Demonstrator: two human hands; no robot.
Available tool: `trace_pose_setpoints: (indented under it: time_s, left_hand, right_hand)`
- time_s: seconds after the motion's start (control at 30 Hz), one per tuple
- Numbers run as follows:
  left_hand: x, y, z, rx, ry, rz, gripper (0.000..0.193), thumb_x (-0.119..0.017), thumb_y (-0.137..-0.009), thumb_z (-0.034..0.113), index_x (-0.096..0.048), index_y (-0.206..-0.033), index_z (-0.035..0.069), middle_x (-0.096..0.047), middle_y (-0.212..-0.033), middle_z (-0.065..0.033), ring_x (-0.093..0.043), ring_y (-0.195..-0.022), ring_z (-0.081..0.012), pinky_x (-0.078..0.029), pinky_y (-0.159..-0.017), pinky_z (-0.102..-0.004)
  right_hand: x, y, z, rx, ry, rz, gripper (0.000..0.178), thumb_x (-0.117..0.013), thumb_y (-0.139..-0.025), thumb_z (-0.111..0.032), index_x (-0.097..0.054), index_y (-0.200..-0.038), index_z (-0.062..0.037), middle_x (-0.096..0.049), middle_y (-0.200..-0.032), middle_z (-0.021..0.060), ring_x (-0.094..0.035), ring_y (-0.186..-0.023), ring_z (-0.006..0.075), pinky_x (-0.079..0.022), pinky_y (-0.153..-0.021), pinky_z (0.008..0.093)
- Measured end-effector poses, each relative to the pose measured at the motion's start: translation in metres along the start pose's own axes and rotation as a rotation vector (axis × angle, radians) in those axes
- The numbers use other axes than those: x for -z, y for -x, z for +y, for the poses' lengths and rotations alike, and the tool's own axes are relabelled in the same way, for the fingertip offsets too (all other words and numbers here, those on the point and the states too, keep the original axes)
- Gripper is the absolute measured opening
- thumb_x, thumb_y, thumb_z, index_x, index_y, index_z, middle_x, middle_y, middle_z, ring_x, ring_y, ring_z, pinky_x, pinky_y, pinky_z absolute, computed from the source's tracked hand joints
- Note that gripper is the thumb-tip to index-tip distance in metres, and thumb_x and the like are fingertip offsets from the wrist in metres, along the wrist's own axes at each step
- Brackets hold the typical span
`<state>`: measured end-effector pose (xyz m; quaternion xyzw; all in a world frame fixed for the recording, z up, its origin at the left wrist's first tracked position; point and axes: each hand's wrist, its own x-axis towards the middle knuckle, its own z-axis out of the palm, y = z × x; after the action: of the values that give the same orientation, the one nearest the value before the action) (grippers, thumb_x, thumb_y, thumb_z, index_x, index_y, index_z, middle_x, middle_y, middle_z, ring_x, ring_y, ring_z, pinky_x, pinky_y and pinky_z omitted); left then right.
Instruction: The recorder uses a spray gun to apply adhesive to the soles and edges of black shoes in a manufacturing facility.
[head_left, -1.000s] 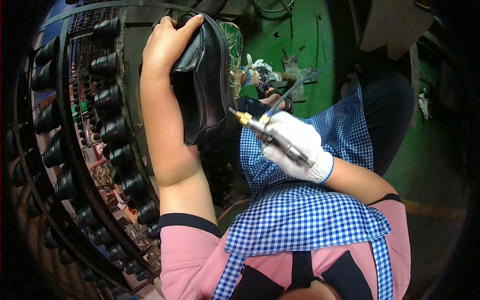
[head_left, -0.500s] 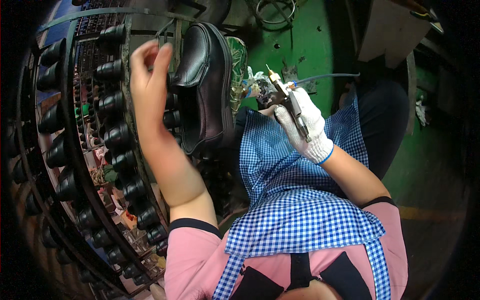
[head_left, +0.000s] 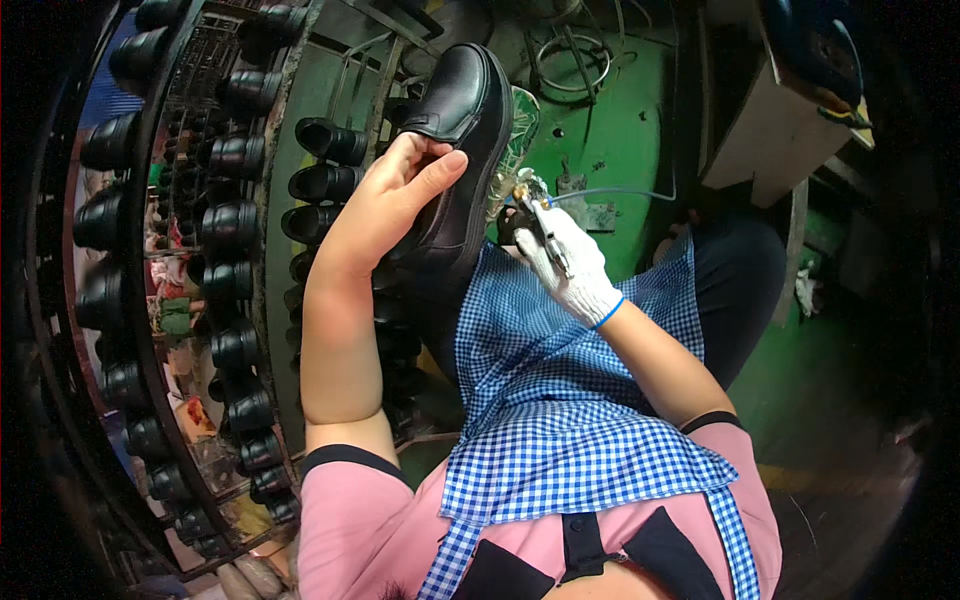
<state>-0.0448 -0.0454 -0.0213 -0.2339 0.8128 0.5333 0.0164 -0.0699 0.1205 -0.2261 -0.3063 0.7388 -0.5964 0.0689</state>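
A black leather slip-on shoe (head_left: 450, 98) stands in front of me with its toe pointing away. My bare left hand (head_left: 405, 195) is at its opening, the fingers hooked in under the upper and the thumb outside. My right hand (head_left: 565, 260), in a white knitted glove, is closed around a hose-fed gun (head_left: 548, 232) with a brass-coloured nozzle. The gun is just right of the shoe, close to a support wrapped in green and clear plastic (head_left: 515, 150). That wrapping is partly behind the shoe. The nozzle tip is hard to make out.
On my left, metal racks (head_left: 268, 190) hold rows of black shoes (head_left: 232, 157). A thin hose (head_left: 640, 192) runs right from the gun over the green floor (head_left: 620, 120). A metal ring (head_left: 575, 70) stands ahead, and a pale board structure (head_left: 770, 130) is at right.
My left hand has come from beside the shoe to its opening, fingers now inside. The gun in my right hand has moved closer to the shoe. The whole view has shifted.
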Motion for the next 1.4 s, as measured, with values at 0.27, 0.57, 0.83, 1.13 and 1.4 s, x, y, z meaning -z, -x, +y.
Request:
trace_pose_setpoints:
  time_s: [0.27, 0.57, 0.83, 1.13, 1.4]
  left_hand:
    - [-0.006, -0.010, -0.043, 0.220, 0.554, -0.056, 0.047, -0.057, -0.105, 0.034, -0.059, -0.132, -0.005, -0.066, -0.126, -0.0112, -0.063, -0.112, -0.0164, -0.048, -0.100, -0.0313]
    - [-0.026, 0.079, -0.040, -0.067, 1.099, 0.385, 0.052, -0.040, -0.110, 0.037, -0.051, -0.142, -0.003, -0.060, -0.139, -0.0155, -0.059, -0.126, -0.0280, -0.045, -0.110, -0.0418]
    - [-0.046, 0.136, -0.045, -0.126, 1.222, 0.550, 0.057, -0.040, -0.110, 0.040, -0.045, -0.145, -0.005, -0.054, -0.146, -0.0176, -0.052, -0.133, -0.0303, -0.035, -0.117, -0.0457]
    - [-0.046, 0.141, -0.041, -0.127, 1.247, 0.484, 0.058, -0.042, -0.109, 0.041, -0.045, -0.144, -0.005, -0.054, -0.145, -0.0181, -0.052, -0.133, -0.0311, -0.035, -0.117, -0.0469]
    - [-0.018, 0.142, -0.063, -0.088, 1.179, 0.481, 0.052, -0.042, -0.109, 0.036, -0.047, -0.145, -0.002, -0.057, -0.143, -0.0159, -0.054, -0.131, -0.0295, -0.037, -0.115, -0.0448]
  right_hand:
    - [0.021, 0.007, -0.004, 0.004, -0.033, -0.092, 0.041, -0.065, -0.097, -0.030, -0.060, -0.129, -0.0049, -0.067, -0.097, 0.0148, -0.069, -0.088, 0.0290, -0.056, -0.077, 0.0377]
    - [0.052, 0.001, -0.066, -0.272, -0.629, -0.043, 0.034, -0.062, -0.100, -0.017, -0.057, -0.131, -0.0035, -0.071, -0.103, 0.0062, -0.067, -0.079, 0.0110, -0.049, -0.058, 0.0215]
    - [0.027, -0.003, -0.089, -0.466, -0.845, -0.295, 0.056, -0.067, -0.097, -0.015, -0.045, -0.148, -0.0048, -0.064, -0.124, 0.0080, -0.060, -0.109, 0.0161, -0.050, -0.096, 0.0321]
    - [0.015, 0.002, -0.072, -0.313, -0.727, -0.250, 0.056, -0.067, -0.098, -0.014, -0.044, -0.148, -0.0047, -0.068, -0.118, 0.0087, -0.064, -0.105, 0.0194, -0.051, -0.094, 0.0325]
    - [0.028, -0.018, -0.064, 0.030, -0.093, 0.016, 0.037, -0.070, -0.094, -0.011, -0.055, -0.126, -0.0003, -0.070, -0.102, 0.0176, -0.070, -0.089, 0.0255, -0.056, -0.075, 0.0352]
